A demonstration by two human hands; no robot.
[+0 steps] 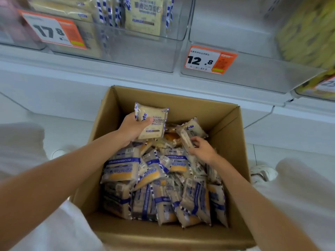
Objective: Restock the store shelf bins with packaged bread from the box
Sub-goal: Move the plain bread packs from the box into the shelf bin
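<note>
An open cardboard box (228,122) on the floor holds several bread packs (155,185) with blue and white wrappers. My left hand (133,128) grips one bread pack (154,122) upright above the pile, its label facing me. My right hand (203,148) reaches into the box and pinches the edge of another pack (190,131) lying at the far right of the pile. Above, a clear shelf bin (145,51) on the left holds the same kind of bread packs (143,15). A second clear bin (253,75) to its right shows no packs inside.
Orange price tags read 17.8 (52,31) on the left bin and 12.8 (210,59) on the middle bin. A bin with yellow packs (308,33) stands at the far right. A white shelf ledge (72,69) runs under the bins. My white shoe (262,173) is beside the box.
</note>
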